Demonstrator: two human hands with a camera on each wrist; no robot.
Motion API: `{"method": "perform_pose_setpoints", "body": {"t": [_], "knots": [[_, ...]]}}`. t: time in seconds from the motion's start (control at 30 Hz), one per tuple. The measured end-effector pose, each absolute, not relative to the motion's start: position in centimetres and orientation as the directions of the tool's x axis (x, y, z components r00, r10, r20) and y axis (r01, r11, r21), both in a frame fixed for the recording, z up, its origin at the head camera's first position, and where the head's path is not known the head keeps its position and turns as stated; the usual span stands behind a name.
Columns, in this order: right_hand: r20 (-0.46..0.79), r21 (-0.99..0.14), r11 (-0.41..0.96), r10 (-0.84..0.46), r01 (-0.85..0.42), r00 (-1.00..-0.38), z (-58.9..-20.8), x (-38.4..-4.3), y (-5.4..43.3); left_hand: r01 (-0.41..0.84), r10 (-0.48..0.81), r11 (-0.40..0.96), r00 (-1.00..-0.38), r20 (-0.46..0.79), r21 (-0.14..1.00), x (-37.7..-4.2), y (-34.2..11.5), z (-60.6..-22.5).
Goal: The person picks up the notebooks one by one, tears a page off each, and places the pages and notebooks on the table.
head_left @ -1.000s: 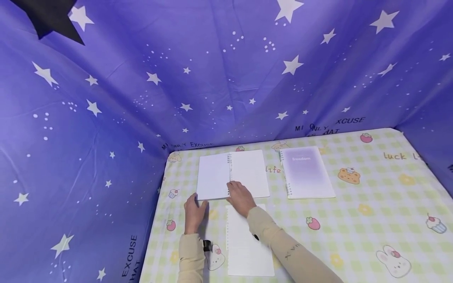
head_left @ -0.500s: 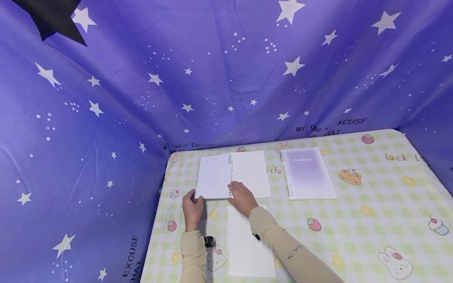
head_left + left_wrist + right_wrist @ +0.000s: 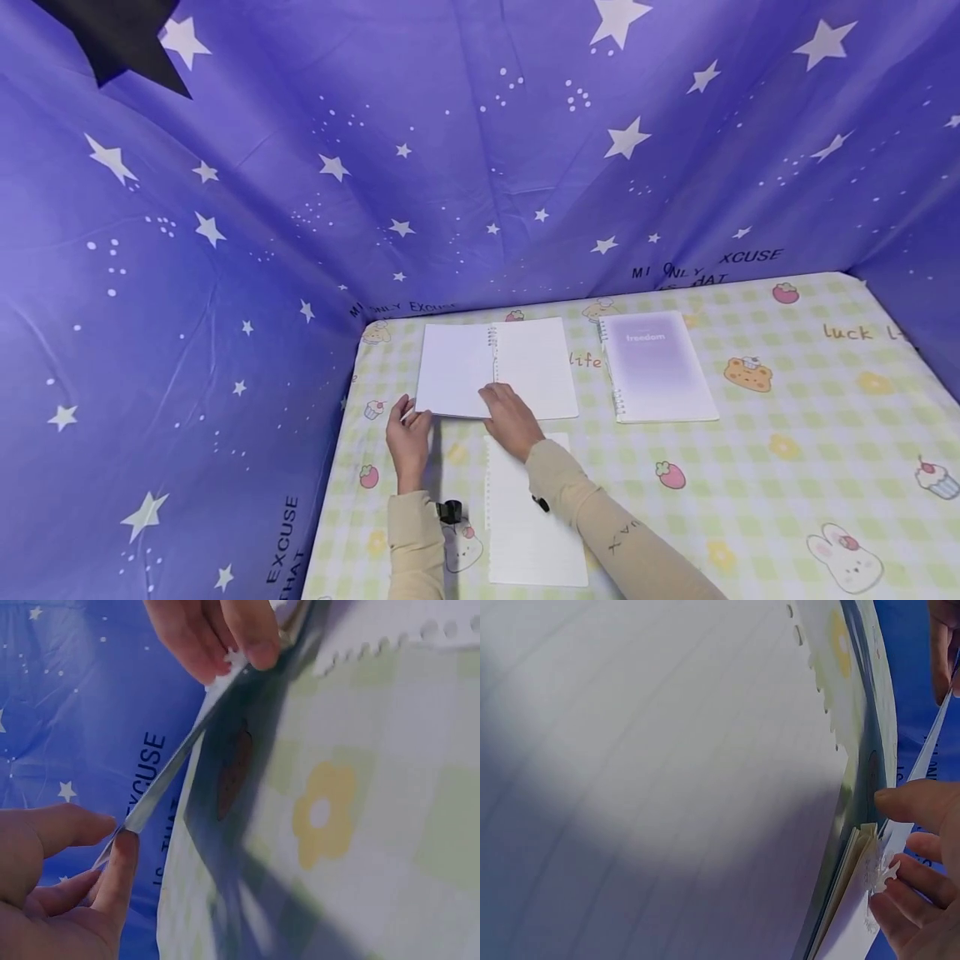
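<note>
A spiral notebook lies open near the table's back edge, its blank white pages up. My left hand pinches the lower left corner of its left-hand side; the left wrist view shows that side tilted up off the table, between thumb and fingers of the left hand. My right hand is at the lower end of the wire binding. In the right wrist view, the right hand has its thumb and fingers on either side of the raised page edge, next to the binding.
A loose lined sheet with a punched edge lies in front of the notebook, partly under the right forearm. To the right is a closed purple spiral notebook marked "freedom". A checked cloth covers the table; a starry blue curtain surrounds it.
My left hand has shifted slightly up, raising the left corner of the open notebook a little. The right hand stays at the binding. The head view has shifted slightly.
</note>
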State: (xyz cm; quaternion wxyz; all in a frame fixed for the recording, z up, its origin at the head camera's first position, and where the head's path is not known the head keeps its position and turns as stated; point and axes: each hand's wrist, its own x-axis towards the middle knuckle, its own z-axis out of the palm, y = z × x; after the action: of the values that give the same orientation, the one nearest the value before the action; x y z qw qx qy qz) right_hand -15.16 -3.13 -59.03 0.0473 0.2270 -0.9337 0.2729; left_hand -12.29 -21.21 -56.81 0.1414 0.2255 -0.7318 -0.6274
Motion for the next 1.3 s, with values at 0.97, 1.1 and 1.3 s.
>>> {"method": "perform_pose_setpoints", "body": {"t": [0.97,1.1,1.3], "knots": [[0.329,-0.654,0.563,-0.390,-0.506,-0.860,-57.9,-14.7,-3.8,0.008,-0.363,-0.034,-0.932,-0.005,0.999,-11.8,-18.3,-55.4],[0.328,-0.669,0.553,-0.379,-0.496,-0.865,-57.7,-14.5,-3.8,0.023,-0.355,-0.021,-0.935,0.014,1.000,-11.9,-17.8,-55.4],[0.371,-0.678,0.527,-0.356,-0.512,-0.857,-57.4,-14.4,-3.7,0.047,-0.326,-0.003,-0.944,0.044,0.999,-11.6,-17.1,-55.4]]}}
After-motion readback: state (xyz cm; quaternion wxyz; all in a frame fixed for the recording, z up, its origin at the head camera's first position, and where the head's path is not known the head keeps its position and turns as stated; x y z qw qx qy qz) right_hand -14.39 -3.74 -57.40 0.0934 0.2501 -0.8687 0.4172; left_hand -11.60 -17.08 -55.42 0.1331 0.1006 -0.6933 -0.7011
